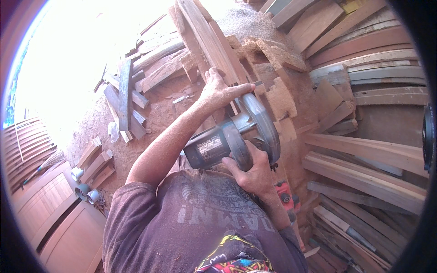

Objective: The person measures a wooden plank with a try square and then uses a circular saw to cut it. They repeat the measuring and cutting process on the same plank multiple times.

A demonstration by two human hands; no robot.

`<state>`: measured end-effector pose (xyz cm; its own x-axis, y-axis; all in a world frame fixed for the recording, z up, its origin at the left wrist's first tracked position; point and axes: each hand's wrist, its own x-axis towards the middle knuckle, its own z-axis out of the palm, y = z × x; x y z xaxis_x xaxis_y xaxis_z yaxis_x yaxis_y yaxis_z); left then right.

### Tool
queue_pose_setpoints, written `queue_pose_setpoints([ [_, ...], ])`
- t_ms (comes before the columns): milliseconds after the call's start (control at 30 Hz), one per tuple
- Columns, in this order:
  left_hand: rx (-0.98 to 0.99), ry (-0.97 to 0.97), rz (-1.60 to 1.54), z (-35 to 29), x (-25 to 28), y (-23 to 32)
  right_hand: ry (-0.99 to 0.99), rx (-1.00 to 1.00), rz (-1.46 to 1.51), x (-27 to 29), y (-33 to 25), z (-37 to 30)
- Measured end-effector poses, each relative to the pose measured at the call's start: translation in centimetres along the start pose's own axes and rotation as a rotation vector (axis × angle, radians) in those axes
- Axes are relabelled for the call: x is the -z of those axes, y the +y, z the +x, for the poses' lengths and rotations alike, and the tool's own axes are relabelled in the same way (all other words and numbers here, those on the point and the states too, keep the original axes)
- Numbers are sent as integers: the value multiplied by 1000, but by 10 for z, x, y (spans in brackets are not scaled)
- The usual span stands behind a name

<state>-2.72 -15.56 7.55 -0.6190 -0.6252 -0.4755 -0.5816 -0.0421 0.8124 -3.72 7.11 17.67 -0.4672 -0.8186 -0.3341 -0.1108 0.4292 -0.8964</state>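
Observation:
A circular saw (207, 148) with a dark motor body and a grey rounded blade guard (261, 116) is in front of my chest. My right hand (255, 170) is wrapped round its dark curved handle. Just ahead of the saw, my left hand (219, 91) is spread over a long wooden board (207, 34), its thumb stretched right toward the front of the guard. The board runs away from me, beside other lengths of wood. The saw's blade and the board's near end are hidden under the tool.
A red tool (287, 198) lies right of my right forearm. Stacked planks (364, 159) fill the right side. Offcuts (125, 95) lie on the dusty ground at left, with wooden panels (75, 241) at lower left. Rough wooden blocks (280, 98) stand beyond the saw.

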Motion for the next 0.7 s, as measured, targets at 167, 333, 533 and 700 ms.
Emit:
queue_pose_setpoints([
  [167, -4, -14, -26, 1, 2, 1, 13, 12, 2, -2, -1, 2],
  [333, -16, -7, -44, 3, 6, -2, -16, -4, -25, 0, -5, 4],
  [533, -66, 21, -31, 9, 7, -10, 5, -5, -15, -3, -7, 6],
  [700, -73, 9, -50, 11, 8, -12, -27, -20, -35, -1, -10, 7],
])
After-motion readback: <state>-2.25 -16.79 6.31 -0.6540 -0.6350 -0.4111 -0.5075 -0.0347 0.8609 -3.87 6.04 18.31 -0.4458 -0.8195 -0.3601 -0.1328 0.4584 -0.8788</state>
